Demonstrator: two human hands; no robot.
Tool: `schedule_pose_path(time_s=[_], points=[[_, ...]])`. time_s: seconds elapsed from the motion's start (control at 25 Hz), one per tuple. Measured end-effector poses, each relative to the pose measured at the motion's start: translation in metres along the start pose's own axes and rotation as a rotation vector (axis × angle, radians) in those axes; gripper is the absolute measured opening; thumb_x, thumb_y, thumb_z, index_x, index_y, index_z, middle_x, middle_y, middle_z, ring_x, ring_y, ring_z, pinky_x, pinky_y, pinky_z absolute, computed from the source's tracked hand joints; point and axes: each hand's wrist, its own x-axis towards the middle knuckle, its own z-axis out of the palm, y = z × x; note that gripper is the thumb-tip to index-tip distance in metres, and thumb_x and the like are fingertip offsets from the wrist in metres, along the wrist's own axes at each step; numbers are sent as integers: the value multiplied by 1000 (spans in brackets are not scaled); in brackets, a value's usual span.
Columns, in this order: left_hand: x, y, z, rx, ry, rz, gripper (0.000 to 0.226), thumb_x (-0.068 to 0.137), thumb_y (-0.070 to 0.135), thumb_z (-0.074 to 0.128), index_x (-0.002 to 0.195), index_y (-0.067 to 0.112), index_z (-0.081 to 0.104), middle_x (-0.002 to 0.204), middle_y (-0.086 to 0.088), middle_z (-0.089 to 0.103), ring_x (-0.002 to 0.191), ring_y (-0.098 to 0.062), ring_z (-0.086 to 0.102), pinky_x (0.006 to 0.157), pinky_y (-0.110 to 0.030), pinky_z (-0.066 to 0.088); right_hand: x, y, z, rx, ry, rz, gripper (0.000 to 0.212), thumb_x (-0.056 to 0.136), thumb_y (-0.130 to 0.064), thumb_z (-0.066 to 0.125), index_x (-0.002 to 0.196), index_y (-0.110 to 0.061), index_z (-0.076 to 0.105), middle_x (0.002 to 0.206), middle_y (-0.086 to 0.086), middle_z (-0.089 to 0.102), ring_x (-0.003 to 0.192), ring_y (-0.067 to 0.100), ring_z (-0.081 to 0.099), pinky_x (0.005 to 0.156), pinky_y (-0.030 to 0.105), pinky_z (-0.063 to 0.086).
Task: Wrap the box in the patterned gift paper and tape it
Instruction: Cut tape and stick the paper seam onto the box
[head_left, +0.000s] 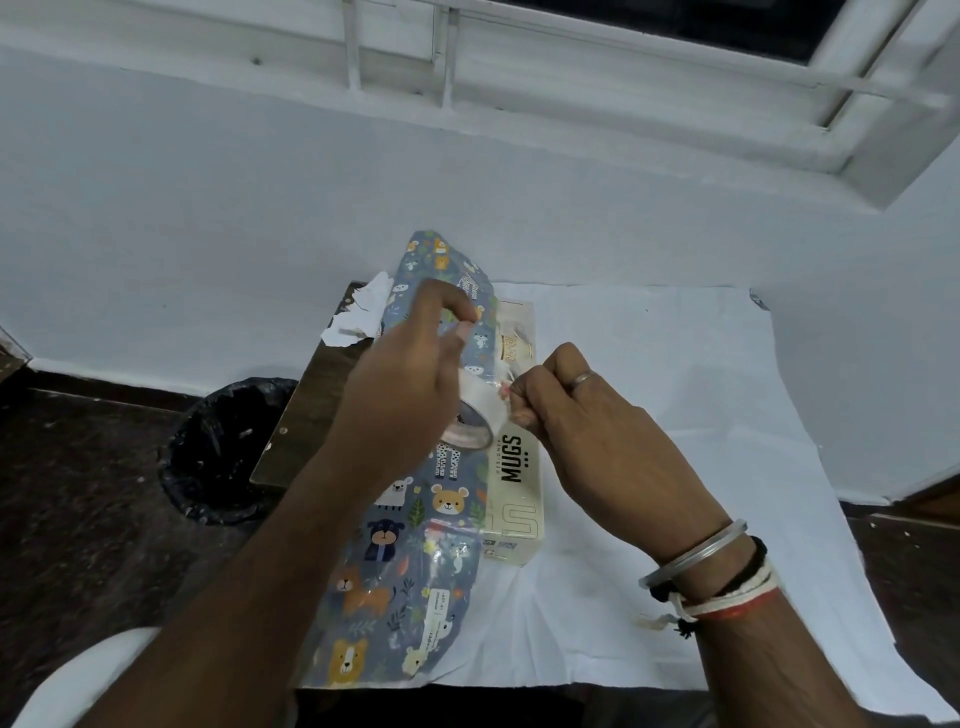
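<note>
Listing the items as they lay before you at this moment.

Item 1: your left hand (410, 379), centre of the frame, gripped a roll of clear adhesive tape (475, 421), fingers curled round its rim.

Item 2: your right hand (587, 421), just right of the roll, pinched the tape's free end between thumb and forefinger. The other fingers were curled in. Only a short strip ran from roll to pinch.

Item 3: the cream cardboard box printed "MUGS" (514, 467) lay lengthwise in mid-frame on the white cloth (675, 364) covering the table.

Item 4: the blue-grey gift paper patterned with cartoon animals (405, 561) lay against the box's left side and over part of its top, running from upper centre to lower centre of the frame. The printed top and the near end of the box showed bare. A glossy patch low on the paper may have been tape; you could not tell from this view.

Sundries: a torn white paper scrap (363, 317) beyond the paper, upper left of the table, and a black lined waste bin (218, 452) on the floor at left.

Progress, by judgement: the task looked less than half done. The paper had met the box, but no seam was closed over it. What was left for you was to draw out and tear a strip, bring the paper round, tape the seam, then fold and tape both ends.
</note>
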Motion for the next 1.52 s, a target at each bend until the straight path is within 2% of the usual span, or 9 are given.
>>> schedule_pose_path(time_s=[0.12, 0.24, 0.36, 0.44, 0.56, 0.68, 0.92, 1.16, 1.52], points=[[7, -6, -12, -183, 122, -111, 4, 108, 26, 44, 111, 28, 47, 56, 3, 52, 46, -14, 45, 49, -36, 38, -3, 6, 10, 233, 161, 184, 19, 107, -43, 34, 100, -30, 46, 102, -12, 43, 69, 9, 49, 51, 28, 39], [-1, 12, -1, -260, 147, -102, 4, 109, 27, 46, 107, 24, 48, 61, -22, 50, 43, -21, 36, 44, -35, 31, 10, -8, 12, 960, 286, 543, 16, 103, -41, 55, 102, -26, 58, 93, -4, 63, 63, 19, 65, 53, 35, 53], [-9, 17, 5, -196, 141, -76, 7, 107, 26, 48, 104, 25, 54, 65, -13, 63, 43, -14, 44, 43, -22, 31, 18, -15, 13, 1363, 342, 777, 19, 97, -30, 67, 106, -13, 69, 99, 22, 68, 72, 20, 72, 63, 27, 58], [-10, 12, 5, -165, 102, -38, 13, 107, 28, 49, 101, 26, 61, 63, -1, 62, 46, -11, 46, 45, -21, 32, 19, -13, 10, 1564, 447, 819, 15, 90, -22, 73, 98, -10, 69, 96, 21, 69, 78, 17, 71, 72, 23, 59], [-15, 10, 12, -136, -11, 67, 21, 105, 30, 51, 92, 29, 67, 76, 12, 70, 64, -6, 63, 51, -16, 42, 20, -9, 2, 1792, 562, 892, 39, 76, -25, 79, 108, -16, 60, 88, 8, 74, 69, 11, 67, 66, 18, 57], [-20, 13, 21, -167, -146, 75, 11, 96, 37, 61, 96, 32, 71, 81, 17, 74, 77, 1, 70, 61, -12, 48, 17, -6, -4, 1836, 598, 924, 65, 72, -28, 81, 131, -15, 56, 91, 6, 76, 76, 11, 69, 72, 20, 60], [-27, 17, 30, -160, -52, 15, 18, 91, 31, 75, 92, 47, 68, 78, 39, 67, 76, 11, 69, 63, -7, 50, 14, -12, -4, 1729, 449, 768, 49, 86, -29, 68, 135, -23, 60, 102, 4, 79, 95, 13, 75, 83, 25, 59], [-25, 15, 31, -319, -33, -86, 4, 91, 28, 76, 92, 29, 72, 85, 19, 76, 81, -1, 74, 72, -34, 61, 12, -12, 1, 1724, 330, 619, 53, 98, -10, 61, 147, -22, 47, 124, 5, 74, 120, 21, 68, 94, 26, 56], [-24, 17, 29, -340, 7, -107, 8, 87, 19, 79, 86, 21, 71, 82, 14, 77, 80, -5, 75, 71, -37, 61, 13, -19, -1, 1851, 290, 608, 30, 92, -15, 58, 115, -11, 76, 123, 15, 73, 112, 23, 69, 90, 27, 58]])
